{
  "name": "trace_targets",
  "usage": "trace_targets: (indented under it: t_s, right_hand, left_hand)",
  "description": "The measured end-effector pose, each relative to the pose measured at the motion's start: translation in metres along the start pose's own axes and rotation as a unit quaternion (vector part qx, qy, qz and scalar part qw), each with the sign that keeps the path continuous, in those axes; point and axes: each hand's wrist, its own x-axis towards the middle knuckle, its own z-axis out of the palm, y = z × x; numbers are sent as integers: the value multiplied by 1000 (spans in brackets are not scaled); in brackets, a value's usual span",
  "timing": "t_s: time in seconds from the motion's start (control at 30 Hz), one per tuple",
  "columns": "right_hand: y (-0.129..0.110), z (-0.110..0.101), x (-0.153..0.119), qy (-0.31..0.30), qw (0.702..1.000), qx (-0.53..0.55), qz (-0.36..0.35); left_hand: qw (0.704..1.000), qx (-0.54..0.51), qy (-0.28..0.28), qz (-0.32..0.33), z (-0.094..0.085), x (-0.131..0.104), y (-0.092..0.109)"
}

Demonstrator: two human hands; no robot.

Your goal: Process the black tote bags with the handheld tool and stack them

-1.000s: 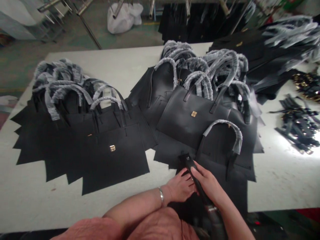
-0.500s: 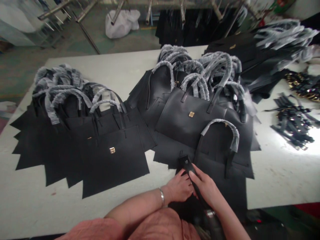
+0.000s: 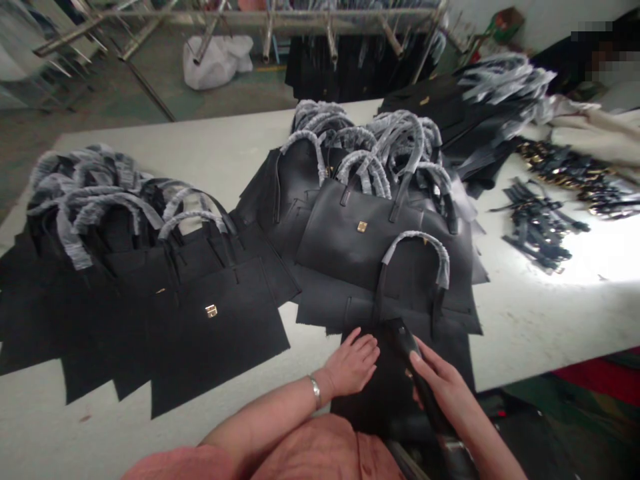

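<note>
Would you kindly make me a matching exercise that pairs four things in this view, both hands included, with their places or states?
1. bare left hand
2. bare right hand
3. bunched white sack
4. loose pile of thin black straps

A. on the floor beyond the white table
B. gripping a long black handheld tool
C. on the tabletop, right of the black handbags
D. palm down, fingers extended

Pairs: 1-D, 2-B, 3-A, 4-C

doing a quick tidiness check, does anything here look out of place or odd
Nothing looks spilled. The black straps at right lie in a loose tangle, unlike the fanned black bags; a brownish mark spots the pale table, lower left.
</note>
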Motion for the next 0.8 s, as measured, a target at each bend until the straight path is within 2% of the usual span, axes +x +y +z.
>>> trace_targets:
  t_s: [0.13,0.23,0.3,0.4,0.47,0.53,0.57,0.63,0.7,0.8]
  right_hand:
    - [4,26,19,-23,999,-5,-23]
    - [-13,41,34,11,998,-8,-61]
    - [-22,41,35,39,996,5,-82]
    - [-24,29,20,47,993,40,-100]
    - [-16,17,4,20,993,69,-91]
    - [-5,4,-12,0,994,85,-73]
    - [2,-2,-19,2,994,88,-65]
    - [15,-13,-30,28,994,89,-57]
    - [28,-23,-38,74,991,96,-56]
    - [47,-36,-45,165,977,120,-63]
  left_hand:
    - [1000,3,-6,6,5,-2,1]
    - [1000,-2,-10,4,8,-2,2]
    - [1000,-19,-14,-13,8,1,0]
    - [994,-26,20,-105,0,17,-12]
    - [979,2,70,-190,-11,33,-24]
    - [964,25,90,-248,-23,49,-37]
    - [960,24,77,-267,-28,56,-44]
    - [955,-33,13,-295,-37,67,-53]
    - [944,-118,-52,-305,-45,74,-59]
    - [931,-206,-95,-286,-65,80,-63]
